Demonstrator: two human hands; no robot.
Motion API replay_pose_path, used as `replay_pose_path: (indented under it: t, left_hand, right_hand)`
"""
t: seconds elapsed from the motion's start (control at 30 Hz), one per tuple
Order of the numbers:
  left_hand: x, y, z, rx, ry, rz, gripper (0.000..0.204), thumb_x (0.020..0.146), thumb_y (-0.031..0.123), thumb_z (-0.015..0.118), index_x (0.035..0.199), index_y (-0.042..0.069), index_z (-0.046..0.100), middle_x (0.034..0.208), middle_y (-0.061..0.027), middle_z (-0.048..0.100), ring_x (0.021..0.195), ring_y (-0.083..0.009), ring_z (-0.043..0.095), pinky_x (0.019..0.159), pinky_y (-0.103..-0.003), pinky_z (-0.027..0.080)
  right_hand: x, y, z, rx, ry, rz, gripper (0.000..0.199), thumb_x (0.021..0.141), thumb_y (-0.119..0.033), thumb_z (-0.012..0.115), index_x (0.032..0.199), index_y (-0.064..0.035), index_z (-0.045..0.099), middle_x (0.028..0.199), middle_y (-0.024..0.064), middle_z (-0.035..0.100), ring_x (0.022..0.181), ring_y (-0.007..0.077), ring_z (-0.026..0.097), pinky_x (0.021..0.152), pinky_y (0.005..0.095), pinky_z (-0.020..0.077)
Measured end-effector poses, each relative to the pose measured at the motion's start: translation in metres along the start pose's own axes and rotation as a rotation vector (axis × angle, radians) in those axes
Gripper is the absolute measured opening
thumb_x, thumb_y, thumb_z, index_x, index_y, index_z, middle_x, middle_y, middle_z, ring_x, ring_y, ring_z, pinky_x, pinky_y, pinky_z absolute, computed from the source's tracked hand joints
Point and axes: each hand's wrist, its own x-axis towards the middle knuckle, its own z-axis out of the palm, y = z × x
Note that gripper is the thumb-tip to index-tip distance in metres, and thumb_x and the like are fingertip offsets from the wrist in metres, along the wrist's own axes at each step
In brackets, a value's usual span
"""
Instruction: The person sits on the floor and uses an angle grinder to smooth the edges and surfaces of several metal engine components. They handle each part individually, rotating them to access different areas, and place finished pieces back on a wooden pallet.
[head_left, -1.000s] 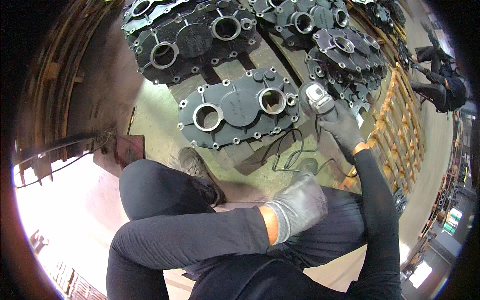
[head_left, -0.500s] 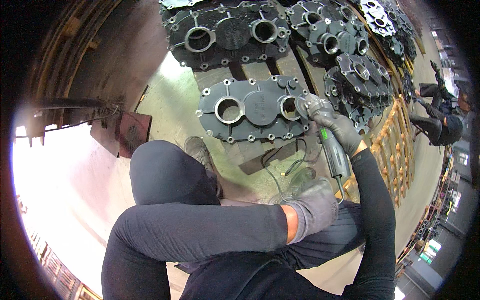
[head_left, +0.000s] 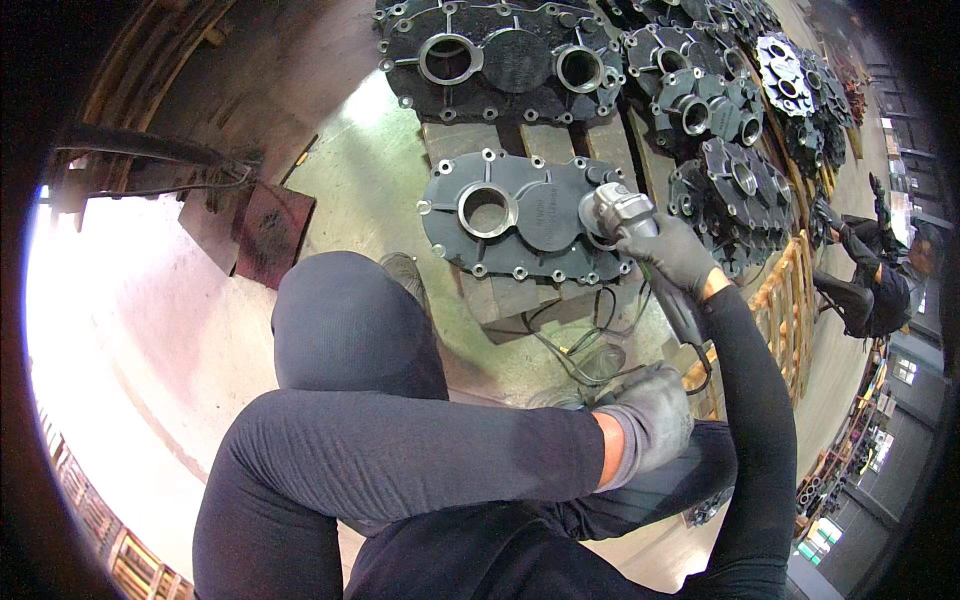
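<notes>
- Angle grinder point(head_left: 622, 210) is sitting over the right-hand end of a dark oblong casting point(head_left: 540, 222), its silver head covering most of the opening there; whether its disc is touching the metal, I cannot tell.
- The right hand point(head_left: 676, 258), in a dark glove, is clamping around the grinder's body just behind the head, the body slanting down toward the person.
- The left hand point(head_left: 650, 420), in a grey glove, is resting low by the person's right leg, nearest the cable; its fingers are hiding from view, so I cannot tell whether they are apart or together.
- The casting is lying flat on wooden planks point(head_left: 505, 300), its left ringed opening showing plainly.
- A black cable point(head_left: 600, 328) is looping on the floor between the casting and the left hand.
- A larger casting point(head_left: 515, 60) is lying beyond, and stacked castings point(head_left: 742, 215) are standing to the right.
- A slatted wooden pallet point(head_left: 790, 300) is leaning nearby, and another person point(head_left: 872, 275) is working at the far right.
</notes>
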Motion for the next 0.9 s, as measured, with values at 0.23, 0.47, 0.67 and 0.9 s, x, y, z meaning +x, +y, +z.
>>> replay_pose_path:
  t: [0.23, 0.47, 0.67, 0.9]
  left_hand:
    - [0.003, 0.007, 0.015, -0.006, 0.093, -0.042, 0.019, 0.091, 0.026, 0.073, 0.101, 0.019, 0.088, 0.092, -0.0003, 0.082, 0.084, -0.0264, 0.077, 0.071, -0.046, 0.053]
    - [0.009, 0.007, 0.016, -0.018, 0.018, -0.053, 0.019, 0.089, 0.025, 0.073, 0.099, 0.019, 0.088, 0.088, -0.0008, 0.081, 0.084, -0.0274, 0.077, 0.071, -0.047, 0.053]
    - [0.0, 0.0, 0.023, -0.043, 0.205, 0.02, 0.012, 0.077, 0.02, 0.074, 0.082, 0.014, 0.084, 0.074, -0.005, 0.074, 0.069, -0.0288, 0.071, 0.066, -0.047, 0.051]
    - [-0.007, 0.0, 0.011, -0.018, 0.122, 0.01, 0.011, 0.076, 0.019, 0.074, 0.08, 0.014, 0.083, 0.076, -0.0059, 0.075, 0.074, -0.0286, 0.071, 0.068, -0.046, 0.05]
  right_hand:
    - [-0.034, -0.027, 0.005, -0.35, -0.028, 0.002, 0.071, 0.086, -0.053, 0.084, 0.131, -0.0007, 0.067, 0.117, 0.0291, 0.077, 0.111, 0.0451, 0.075, 0.096, 0.0516, 0.0585]
    - [-0.064, -0.008, 0.021, -0.577, -0.01, -0.118, 0.066, 0.084, -0.043, 0.086, 0.131, -0.0047, 0.061, 0.116, 0.0248, 0.076, 0.106, 0.0455, 0.075, 0.092, 0.0543, 0.0588]
    - [-0.083, 0.032, 0.02, -0.625, 0.009, -0.195, 0.078, 0.08, -0.039, 0.088, 0.144, -0.0084, 0.056, 0.11, 0.0239, 0.075, 0.106, 0.046, 0.073, 0.091, 0.0567, 0.0551]
    - [-0.088, 0.05, 0.009, -0.386, 0.171, -0.006, 0.074, 0.083, -0.041, 0.089, 0.142, -0.0032, 0.063, 0.116, 0.0237, 0.078, 0.105, 0.0406, 0.077, 0.093, 0.0479, 0.0596]
